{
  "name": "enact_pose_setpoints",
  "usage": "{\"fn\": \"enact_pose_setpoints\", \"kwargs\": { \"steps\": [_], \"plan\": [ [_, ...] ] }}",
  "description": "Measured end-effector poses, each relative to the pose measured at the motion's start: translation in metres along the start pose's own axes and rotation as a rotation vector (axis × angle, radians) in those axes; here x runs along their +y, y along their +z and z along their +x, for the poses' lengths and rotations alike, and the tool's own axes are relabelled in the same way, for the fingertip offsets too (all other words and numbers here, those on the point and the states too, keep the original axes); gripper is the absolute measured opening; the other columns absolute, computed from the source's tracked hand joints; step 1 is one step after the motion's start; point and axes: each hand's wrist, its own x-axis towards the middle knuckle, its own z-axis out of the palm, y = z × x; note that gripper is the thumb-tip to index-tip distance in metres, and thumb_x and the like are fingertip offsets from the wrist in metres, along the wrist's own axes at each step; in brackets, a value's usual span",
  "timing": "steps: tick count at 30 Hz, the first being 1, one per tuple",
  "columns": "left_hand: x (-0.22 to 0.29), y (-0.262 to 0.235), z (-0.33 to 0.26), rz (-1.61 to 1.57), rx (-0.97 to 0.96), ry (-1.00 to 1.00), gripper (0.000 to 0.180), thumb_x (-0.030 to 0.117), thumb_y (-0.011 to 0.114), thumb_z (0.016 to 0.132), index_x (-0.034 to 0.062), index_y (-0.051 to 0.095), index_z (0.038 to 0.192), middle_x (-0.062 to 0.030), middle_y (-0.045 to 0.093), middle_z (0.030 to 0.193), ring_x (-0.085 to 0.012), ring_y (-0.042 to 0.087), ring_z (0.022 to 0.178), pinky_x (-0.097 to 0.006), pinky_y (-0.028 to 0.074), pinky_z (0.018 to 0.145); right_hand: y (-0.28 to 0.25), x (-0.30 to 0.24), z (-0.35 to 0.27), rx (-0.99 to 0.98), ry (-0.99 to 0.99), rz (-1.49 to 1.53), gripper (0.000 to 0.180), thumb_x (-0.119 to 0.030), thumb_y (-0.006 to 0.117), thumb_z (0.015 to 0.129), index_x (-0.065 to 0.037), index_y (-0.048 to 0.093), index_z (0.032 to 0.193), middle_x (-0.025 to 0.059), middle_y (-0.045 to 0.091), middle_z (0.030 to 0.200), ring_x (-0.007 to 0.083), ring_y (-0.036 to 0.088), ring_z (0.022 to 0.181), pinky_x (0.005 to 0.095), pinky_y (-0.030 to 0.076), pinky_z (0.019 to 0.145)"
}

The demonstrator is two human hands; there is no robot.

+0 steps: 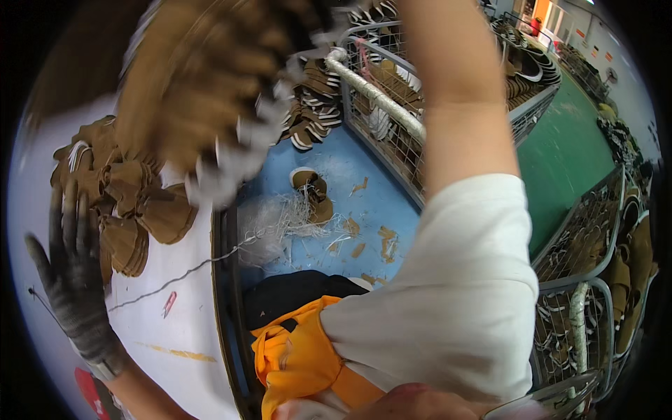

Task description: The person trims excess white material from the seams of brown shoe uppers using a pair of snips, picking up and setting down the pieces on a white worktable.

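Note:
My left hand point(77, 280), in a dark grey glove, is stretched out with fingers spread over the left side of the white table point(168, 378). Beside its fingertips lie stacks of brown curved pieces point(126, 192) that look like shoe parts. My right forearm point(462, 133), bare below a white sleeve, reaches up past the upper edge, so the right hand is out of sight. A large bundle of brown pieces with pale edges point(203, 84) hangs raised over the table's far end, smeared by motion. What holds it does not show.
A grey string point(178, 278) and a small red-and-white item point(169, 304) lie on the table. Clear plastic and loose pieces point(318, 199) litter the blue floor. Wire-mesh carts point(378, 84) with brown pieces stand ahead; more mesh carts point(581, 241) line the right.

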Motion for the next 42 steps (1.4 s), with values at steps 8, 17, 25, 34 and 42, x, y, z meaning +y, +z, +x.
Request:
{"fn": "enact_pose_setpoints", "kwargs": {
  "steps": [8, 17, 25, 34, 42],
  "plan": [
    [-0.065, 0.081, -0.064, 0.591, -0.14, -0.499, 0.064, 0.045, 0.066, 0.083, 0.0068, 0.055, 0.132, -0.016, 0.053, 0.135, -0.0312, 0.046, 0.13, -0.043, 0.028, 0.113, -0.139, 0.25, -0.279, -0.38, 0.731, -0.563, 0.04, -0.037, 0.053, 0.091, -0.007, 0.066, 0.114, 0.0196, 0.064, 0.113, 0.0329, 0.062, 0.105, 0.0474, 0.046, 0.091],
    [-0.051, 0.04, -0.088, 0.66, -0.082, -0.757, 0.061, 0.044, 0.067, 0.086, -0.0003, 0.058, 0.126, -0.0169, 0.059, 0.127, -0.028, 0.052, 0.125, -0.039, 0.039, 0.104, -0.105, 0.293, -0.411, -0.449, 0.977, -0.642, 0.045, -0.038, 0.052, 0.093, -0.005, 0.062, 0.122, 0.0231, 0.06, 0.123, 0.0312, 0.059, 0.113, 0.0466, 0.042, 0.099],
    [-0.046, -0.024, -0.201, 1.076, 0.019, -0.694, 0.045, 0.036, 0.061, 0.093, 0.0122, 0.057, 0.131, -0.0155, 0.058, 0.128, -0.0318, 0.052, 0.121, -0.04, 0.041, 0.103, -0.018, 0.183, -0.244, -0.557, 0.77, 0.203, 0.04, -0.03, 0.056, 0.094, -0.007, 0.06, 0.126, 0.0051, 0.059, 0.1, 0.0137, 0.053, 0.087, 0.0305, 0.043, 0.077],
    [-0.1, -0.153, -0.375, 1.561, 0.946, -0.809, 0.054, 0.043, 0.053, 0.095, 0.0071, 0.051, 0.135, -0.0154, 0.051, 0.137, -0.0325, 0.039, 0.134, -0.043, 0.027, 0.112, 0.17, -0.196, -0.07, -0.834, 0.271, 1.098, 0.028, -0.026, 0.064, 0.091, -0.007, 0.065, 0.111, 0.0005, 0.062, 0.096, 0.0126, 0.055, 0.089, 0.0295, 0.046, 0.082],
    [-0.101, -0.16, -0.4, 1.671, 0.819, -0.8, 0.053, 0.037, 0.06, 0.09, 0.0075, 0.052, 0.134, -0.0131, 0.046, 0.142, -0.0297, 0.036, 0.135, -0.043, 0.024, 0.112, 0.367, -0.496, -0.072, -1.196, -0.29, 0.679, 0.064, -0.045, 0.062, 0.088, 0.001, 0.049, 0.13, 0.0244, 0.058, 0.124, 0.0363, 0.056, 0.115, 0.0419, 0.044, 0.098]
  ]
}}
